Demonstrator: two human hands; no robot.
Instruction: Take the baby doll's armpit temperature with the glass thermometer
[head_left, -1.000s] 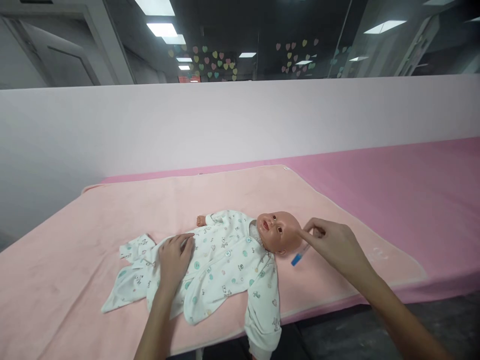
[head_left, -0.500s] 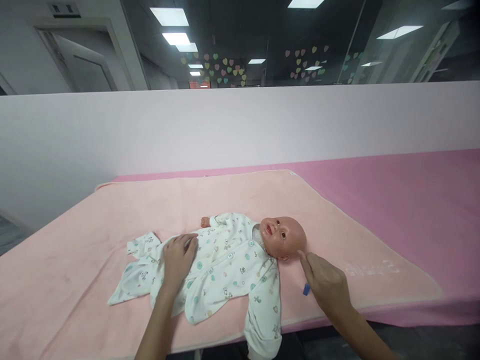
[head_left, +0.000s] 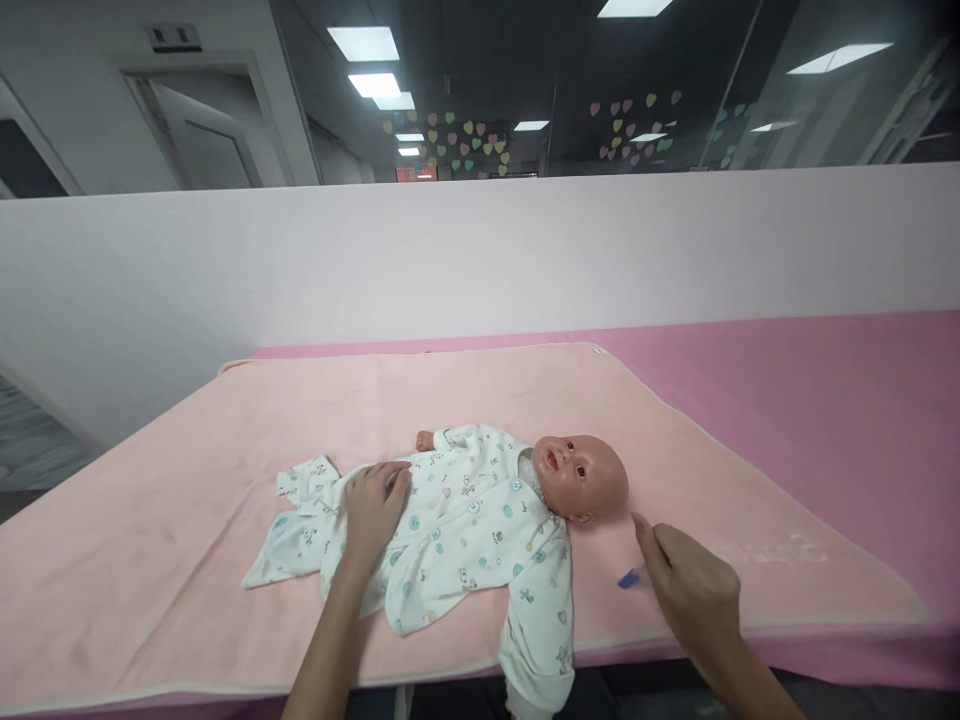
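A baby doll (head_left: 581, 478) lies on its back on a peach blanket, its head to the right. It wears a white printed sleepsuit (head_left: 480, 530), buttoned at the chest, with flat, spread legs. My left hand (head_left: 375, 508) rests palm down on the suit's lower body, its fingers loosely laid out. Right of the doll's head, apart from it, my right hand (head_left: 694, 580) is curled with the thumb sticking up. A small blue piece (head_left: 628, 579) shows beside this fist; whether it belongs to something inside the hand cannot be made out.
The peach blanket (head_left: 187, 480) lies over a pink cover (head_left: 810, 400). A low white wall (head_left: 480, 260) runs along the back, with dark glass above it bearing heart stickers. One sleeved doll arm (head_left: 538, 640) hangs over the front edge.
My right hand has drawn slightly away from the doll's head, to the right. The blue piece has changed its tilt. My left hand stays on the suit; the whole view has shifted slightly.
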